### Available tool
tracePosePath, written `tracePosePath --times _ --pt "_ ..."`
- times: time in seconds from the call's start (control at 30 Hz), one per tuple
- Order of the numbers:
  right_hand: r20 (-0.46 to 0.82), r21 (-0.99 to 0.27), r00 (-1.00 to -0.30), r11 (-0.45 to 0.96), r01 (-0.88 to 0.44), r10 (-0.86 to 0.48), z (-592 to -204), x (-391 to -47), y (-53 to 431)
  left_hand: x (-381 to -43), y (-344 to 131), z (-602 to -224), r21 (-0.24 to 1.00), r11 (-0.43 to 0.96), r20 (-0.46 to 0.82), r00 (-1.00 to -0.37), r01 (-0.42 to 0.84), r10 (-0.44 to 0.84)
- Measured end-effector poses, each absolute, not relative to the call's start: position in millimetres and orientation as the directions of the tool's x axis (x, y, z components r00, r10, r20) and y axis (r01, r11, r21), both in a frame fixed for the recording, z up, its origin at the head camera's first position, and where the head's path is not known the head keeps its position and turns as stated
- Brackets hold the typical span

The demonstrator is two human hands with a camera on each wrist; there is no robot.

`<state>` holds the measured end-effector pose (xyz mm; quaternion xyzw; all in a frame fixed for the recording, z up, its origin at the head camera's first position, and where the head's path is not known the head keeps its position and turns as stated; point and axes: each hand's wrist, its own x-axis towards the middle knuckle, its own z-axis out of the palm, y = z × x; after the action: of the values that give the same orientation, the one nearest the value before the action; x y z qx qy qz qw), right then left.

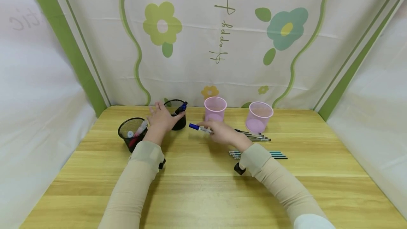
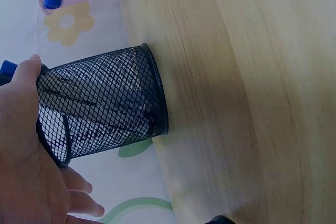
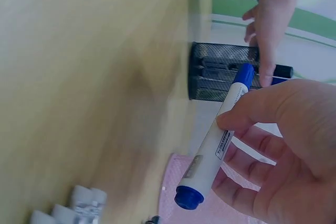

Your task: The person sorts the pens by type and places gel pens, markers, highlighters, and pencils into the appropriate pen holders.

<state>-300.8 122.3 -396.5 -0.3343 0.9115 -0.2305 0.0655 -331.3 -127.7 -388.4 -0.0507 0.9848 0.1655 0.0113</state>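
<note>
At the head frame's centre, the right hand [image 1: 220,131] pinches a blue-capped marker [image 1: 200,128] jutting left of its grip, tail hidden, while the spread left hand [image 1: 161,118] partly hides a black cup [image 1: 180,123].

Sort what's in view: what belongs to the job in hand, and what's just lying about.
Apparently in the job:
blue-capped marker, pinched in the right hand
black mesh cup at the left hand, with pens or markers inside

Apparently just lying about for now:
second mesh cup, left of the first
two pink cups
dark pencils or pens
green pencils
</note>
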Motion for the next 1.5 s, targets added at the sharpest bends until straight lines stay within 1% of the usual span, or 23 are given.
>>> tracePosePath --times 0.27,0.37,0.57,0.73,0.8,0.93,1.07,1.23,1.5 --pt "0.163 -0.510 -0.749 0.595 -0.621 -0.643 -384 -307 127 -331 -128 -387 0.310 0.946 -0.041 -0.995 -0.097 -0.088" --pt "0.202 -0.534 -0.753 0.575 -0.620 -0.626 -378 -309 129 -330 -128 -386 0.311 0.945 -0.047 -0.995 -0.099 -0.089" --pt "0.288 -0.607 -0.787 0.531 -0.591 -0.546 -370 -313 133 -329 -128 -384 0.305 0.948 -0.045 -0.996 -0.093 -0.083" --pt "0.415 -0.623 -0.776 0.473 -0.622 -0.474 -369 -314 131 -330 -129 -385 0.308 0.947 -0.031 -0.996 -0.090 -0.085" --pt "0.446 -0.640 -0.782 0.455 -0.619 -0.436 -370 -315 128 -331 -129 -386 0.308 0.947 -0.030 -0.996 -0.090 -0.085" --pt "0.443 -0.730 -0.831 0.403 -0.552 -0.336 -370 -316 121 -332 -129 -387 0.293 0.952 -0.036 -0.996 -0.085 -0.078" --pt "0.433 -0.810 -0.869 0.318 -0.492 -0.241 -368 -320 114 -332 -130 -388 0.282 0.956 -0.038 -0.996 -0.082 -0.075" --pt "0.440 -0.863 -0.885 0.199 -0.464 -0.155 -363 -327 106 -332 -130 -389 0.276 0.957 -0.035 -0.996 -0.086 -0.079" --pt "0.458 -0.884 -0.883 0.047 -0.464 -0.104 -354 -332 97 -334 -129 -390 0.281 0.956 -0.028 -0.996 -0.086 -0.081"
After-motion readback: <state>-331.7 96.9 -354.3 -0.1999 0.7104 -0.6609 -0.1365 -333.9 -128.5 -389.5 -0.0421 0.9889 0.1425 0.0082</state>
